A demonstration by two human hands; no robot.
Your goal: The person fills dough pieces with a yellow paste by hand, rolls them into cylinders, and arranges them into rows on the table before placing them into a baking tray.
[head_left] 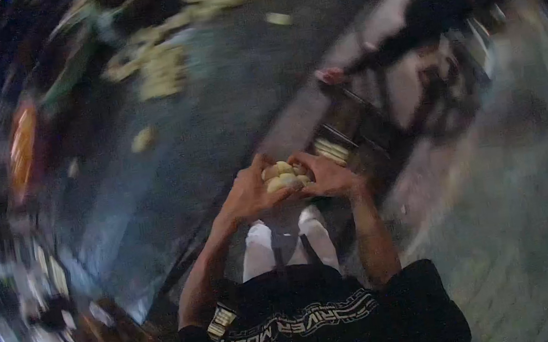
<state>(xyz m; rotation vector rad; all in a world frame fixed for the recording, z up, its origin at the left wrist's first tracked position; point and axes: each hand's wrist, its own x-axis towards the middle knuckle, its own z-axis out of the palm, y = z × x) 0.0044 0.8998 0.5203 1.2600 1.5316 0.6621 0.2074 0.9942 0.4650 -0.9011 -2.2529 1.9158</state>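
Between my two hands, in front of my body, is a small cluster of pale yellow, rounded pieces [286,176]. My left hand [249,189] curls round its left side, and my right hand [333,176] presses on its right side. The fingers of both hands are bent toward each other around the pieces. Just beyond my right hand lies a stack of pale, flat strips [332,151]. What the pieces are is too blurred to tell.
A dark surface [205,111] spreads ahead and left, with many pale yellow pieces [162,72] toward its far side and a lone one [143,140] nearer. Another person's hand [331,76] shows ahead right. An orange object [24,150] is far left.
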